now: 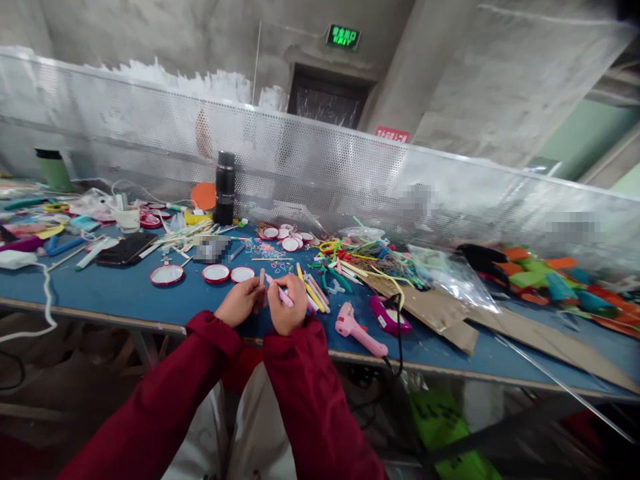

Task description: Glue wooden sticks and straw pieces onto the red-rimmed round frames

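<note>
My left hand [239,301] is closed near the table's front edge, its fingers pinching a small, flat, light-brown stick [261,277] that stands upright. Beside it my right hand [290,308] grips a lilac marker [284,295], its tip end toward the stick; whether tip and stick touch I cannot tell. Several more markers [316,293], yellow, white and brownish, lie just right of that hand. Ahead of my hands are round white lids with red rims [216,273] and a scatter of tiny coloured pieces [273,250].
To the right lie a pink glue gun [357,330], a magenta device [390,315] with a black cord, cardboard [435,307] and tangled pipe cleaners [385,257]. A black bottle [225,190] stands at the back. On the left are a phone [127,249] and a white cable [49,300].
</note>
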`<action>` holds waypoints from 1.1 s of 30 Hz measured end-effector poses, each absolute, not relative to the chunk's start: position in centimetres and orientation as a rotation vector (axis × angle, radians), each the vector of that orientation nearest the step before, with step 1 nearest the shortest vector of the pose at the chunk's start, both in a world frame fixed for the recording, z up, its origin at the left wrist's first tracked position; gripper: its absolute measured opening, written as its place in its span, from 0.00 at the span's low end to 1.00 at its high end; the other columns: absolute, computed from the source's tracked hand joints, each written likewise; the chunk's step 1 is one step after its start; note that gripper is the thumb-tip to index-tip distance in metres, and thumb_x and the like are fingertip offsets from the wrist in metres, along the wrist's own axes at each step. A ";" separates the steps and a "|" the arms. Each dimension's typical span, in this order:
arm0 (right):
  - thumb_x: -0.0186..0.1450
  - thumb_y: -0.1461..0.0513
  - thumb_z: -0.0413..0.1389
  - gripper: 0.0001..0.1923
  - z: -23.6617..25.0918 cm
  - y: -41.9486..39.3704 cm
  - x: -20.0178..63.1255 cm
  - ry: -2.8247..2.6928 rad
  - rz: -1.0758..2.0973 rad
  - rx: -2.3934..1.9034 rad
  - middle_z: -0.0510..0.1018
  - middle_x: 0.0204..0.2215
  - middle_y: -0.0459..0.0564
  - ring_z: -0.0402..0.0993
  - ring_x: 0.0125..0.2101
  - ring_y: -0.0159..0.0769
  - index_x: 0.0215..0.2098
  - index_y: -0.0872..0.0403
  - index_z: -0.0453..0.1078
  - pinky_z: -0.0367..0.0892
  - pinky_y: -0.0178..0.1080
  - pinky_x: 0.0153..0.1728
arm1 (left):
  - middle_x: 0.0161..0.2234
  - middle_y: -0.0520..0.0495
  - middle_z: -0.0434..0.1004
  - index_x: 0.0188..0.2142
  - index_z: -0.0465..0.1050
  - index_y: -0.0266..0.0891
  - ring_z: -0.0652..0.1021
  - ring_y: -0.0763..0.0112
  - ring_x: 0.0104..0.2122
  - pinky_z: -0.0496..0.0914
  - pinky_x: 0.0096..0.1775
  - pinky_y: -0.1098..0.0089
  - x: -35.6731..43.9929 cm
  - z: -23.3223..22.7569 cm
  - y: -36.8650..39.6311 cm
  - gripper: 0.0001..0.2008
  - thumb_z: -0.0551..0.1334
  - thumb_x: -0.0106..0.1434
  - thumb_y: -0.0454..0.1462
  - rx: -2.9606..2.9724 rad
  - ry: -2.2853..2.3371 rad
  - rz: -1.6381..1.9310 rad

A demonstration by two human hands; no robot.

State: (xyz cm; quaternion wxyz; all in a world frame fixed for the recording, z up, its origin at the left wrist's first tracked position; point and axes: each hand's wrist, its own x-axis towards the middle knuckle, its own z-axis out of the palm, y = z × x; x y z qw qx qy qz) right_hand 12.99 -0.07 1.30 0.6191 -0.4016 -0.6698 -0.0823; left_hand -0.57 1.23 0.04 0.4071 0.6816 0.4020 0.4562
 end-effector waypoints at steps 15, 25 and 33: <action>0.66 0.62 0.53 0.09 1.4 0.0 13.0 -1.531 -0.207 -0.901 0.71 0.23 0.45 0.68 0.28 0.35 0.27 0.51 0.63 0.63 0.40 0.34 | 0.24 0.52 0.70 0.32 0.66 0.38 0.66 0.75 0.19 0.60 0.23 0.72 -0.7 0.3 1.0 0.17 0.51 0.69 0.47 1.780 0.987 1.117; 0.66 0.61 0.53 0.09 1.4 0.0 13.0 -1.519 -0.210 -0.905 0.71 0.23 0.45 0.68 0.27 0.35 0.27 0.51 0.63 0.62 0.40 0.33 | 0.24 0.52 0.69 0.31 0.65 0.38 0.67 0.75 0.19 0.61 0.23 0.73 -0.8 0.2 1.0 0.17 0.51 0.70 0.47 1.810 1.006 1.095; 0.66 0.61 0.53 0.10 1.3 -0.1 13.0 -1.536 -0.212 -0.929 0.71 0.22 0.45 0.68 0.28 0.37 0.26 0.51 0.63 0.62 0.40 0.33 | 0.24 0.52 0.69 0.31 0.66 0.39 0.67 0.75 0.19 0.61 0.23 0.72 -0.7 0.2 1.1 0.16 0.51 0.69 0.47 1.795 1.012 1.108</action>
